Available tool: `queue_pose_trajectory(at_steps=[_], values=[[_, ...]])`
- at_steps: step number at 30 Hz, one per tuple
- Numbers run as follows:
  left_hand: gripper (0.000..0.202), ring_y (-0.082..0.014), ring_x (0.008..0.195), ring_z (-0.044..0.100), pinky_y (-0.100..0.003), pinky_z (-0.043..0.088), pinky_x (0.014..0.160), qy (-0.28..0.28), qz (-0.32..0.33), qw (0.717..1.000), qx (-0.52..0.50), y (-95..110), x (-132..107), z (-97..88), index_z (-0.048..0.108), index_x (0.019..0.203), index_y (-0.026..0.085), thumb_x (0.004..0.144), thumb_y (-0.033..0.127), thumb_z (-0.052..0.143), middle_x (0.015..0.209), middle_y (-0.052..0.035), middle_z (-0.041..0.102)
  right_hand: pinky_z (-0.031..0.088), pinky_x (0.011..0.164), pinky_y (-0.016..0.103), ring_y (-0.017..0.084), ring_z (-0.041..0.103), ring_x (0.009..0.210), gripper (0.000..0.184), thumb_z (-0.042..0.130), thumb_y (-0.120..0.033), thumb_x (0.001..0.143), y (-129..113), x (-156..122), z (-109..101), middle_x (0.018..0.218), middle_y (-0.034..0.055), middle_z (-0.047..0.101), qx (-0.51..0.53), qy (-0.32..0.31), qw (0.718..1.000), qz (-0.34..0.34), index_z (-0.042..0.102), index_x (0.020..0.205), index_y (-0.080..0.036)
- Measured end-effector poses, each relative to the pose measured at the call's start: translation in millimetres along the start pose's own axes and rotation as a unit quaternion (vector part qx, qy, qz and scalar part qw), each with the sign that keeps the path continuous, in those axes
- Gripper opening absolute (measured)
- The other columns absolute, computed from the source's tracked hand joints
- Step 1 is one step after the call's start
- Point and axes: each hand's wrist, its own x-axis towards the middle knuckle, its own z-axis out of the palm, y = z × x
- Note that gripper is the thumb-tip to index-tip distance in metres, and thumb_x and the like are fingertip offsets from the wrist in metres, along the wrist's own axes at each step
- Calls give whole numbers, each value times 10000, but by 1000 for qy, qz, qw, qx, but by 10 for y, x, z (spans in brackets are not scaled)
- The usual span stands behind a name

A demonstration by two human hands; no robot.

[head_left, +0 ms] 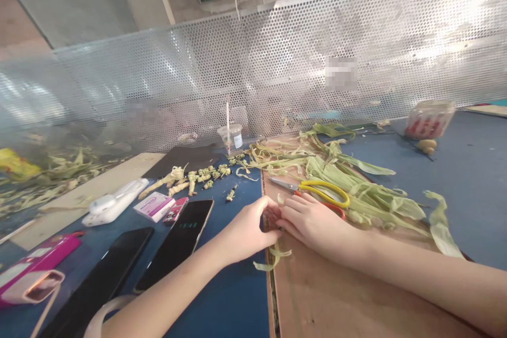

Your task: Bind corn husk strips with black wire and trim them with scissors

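Observation:
My left hand (249, 229) and my right hand (312, 222) meet at the left edge of a brown board (340, 296). Both are closed in a pinch on a thin pale green husk strip (273, 259), which curls down below my fingers. Scissors with yellow and red handles (317, 193) lie on the board just beyond my right hand. A heap of green corn husks (356, 179) spreads behind and to the right of them. A row of small knotted husk pieces (198, 175) lies on the blue table (467, 179) further left.
Two dark phones (178, 240) lie at the left, with a pink box (153, 206), a white device (114, 202) and a pink case (35, 269). A clear plastic cup (231, 138) stands before a perforated metal screen (317, 63). A plastic tub (430, 119) sits at the far right.

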Motion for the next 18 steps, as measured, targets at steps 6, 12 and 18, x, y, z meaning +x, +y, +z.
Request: queue_pose_trajectory(at_steps=[6,12,18], values=[[89,-116,673,508,-219,395,636,-4,-6,1000,16,27,19,1,558,800,181,738,238,586,735,30,568,362,651,292,147,520,661,241,430,-272,901,-28,5,-22,717,28,585,16,-5,1000,17,576,757,-145],[72,-122,685,501,-222,391,641,12,29,999,29,-60,60,33,571,734,178,729,236,612,740,24,547,352,659,289,142,534,653,266,427,-291,906,-31,5,-27,703,17,595,37,-24,999,33,574,734,-150],[101,-135,677,502,-234,395,628,14,36,998,48,-39,61,31,590,748,176,754,275,574,739,10,563,336,656,279,130,530,628,329,383,-303,924,-51,24,-75,670,11,600,64,-28,996,51,583,706,-159]])
